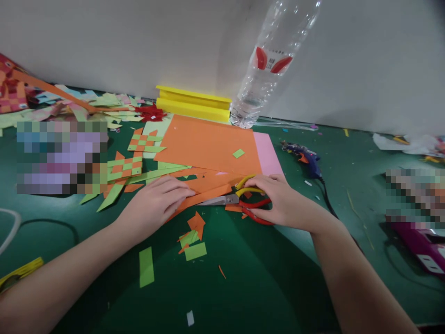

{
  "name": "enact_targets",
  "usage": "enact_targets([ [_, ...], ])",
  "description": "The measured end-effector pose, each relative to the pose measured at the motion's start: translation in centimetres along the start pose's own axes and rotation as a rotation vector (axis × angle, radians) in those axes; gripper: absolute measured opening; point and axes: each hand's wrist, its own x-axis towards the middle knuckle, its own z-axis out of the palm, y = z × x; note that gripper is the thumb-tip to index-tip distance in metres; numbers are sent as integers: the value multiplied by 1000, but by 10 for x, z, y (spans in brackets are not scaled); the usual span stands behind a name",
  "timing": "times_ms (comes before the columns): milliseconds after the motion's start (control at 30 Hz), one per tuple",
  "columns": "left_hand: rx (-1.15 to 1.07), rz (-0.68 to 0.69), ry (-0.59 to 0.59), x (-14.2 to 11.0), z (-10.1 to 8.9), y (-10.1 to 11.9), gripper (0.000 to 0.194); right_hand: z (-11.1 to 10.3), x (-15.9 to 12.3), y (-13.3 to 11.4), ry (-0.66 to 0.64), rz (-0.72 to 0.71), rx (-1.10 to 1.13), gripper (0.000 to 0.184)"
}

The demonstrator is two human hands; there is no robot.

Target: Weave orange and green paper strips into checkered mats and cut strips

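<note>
My left hand (161,202) is closed on a folded strip of orange paper (208,191), pinching it at the left end. My right hand (274,200) grips a pair of scissors (227,200) with yellow and red handles. The blades point left and lie along the lower edge of the strip; whether they bite into it I cannot tell. Behind both hands lies a large orange sheet (212,144) with a small green square on it, over a pink sheet (269,150). Woven green and orange paper pieces (129,166) sit left of it.
An empty plastic bottle (267,65) and a folded yellow piece (193,104) stand by the wall. A blue glue gun (306,159) with its cord lies right. Paper scraps (146,267) dot the green table (222,306). At far right is a purple power strip (419,241).
</note>
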Motion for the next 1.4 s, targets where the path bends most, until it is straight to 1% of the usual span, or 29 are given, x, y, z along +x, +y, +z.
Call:
enact_targets([
  [167,-50,23,-54,5,-1,-2,34,0,-1,0,-11,17,10,39],
  [400,-90,-4,-85,4,3,-5,31,2,3,-3,7,-42,7,39],
  [567,-66,-21,-125,3,3,-6,40,6,5,-7,16,-74,3,38],
  [767,-43,-60,-198,1,6,-7,44,9,8,-9,15,-87,-30,39],
  [933,-17,-72,-212,1,7,-7,43,9,7,-6,29,-114,-53,42],
  [1100,-24,-63,-188,1,8,-7,45,8,6,-4,50,-118,-40,44],
  [1233,-32,-74,-180,0,8,-6,48,9,7,-10,15,-109,-15,44],
  [1400,-49,-87,-201,1,7,-6,42,11,9,-17,10,-133,-17,42],
])
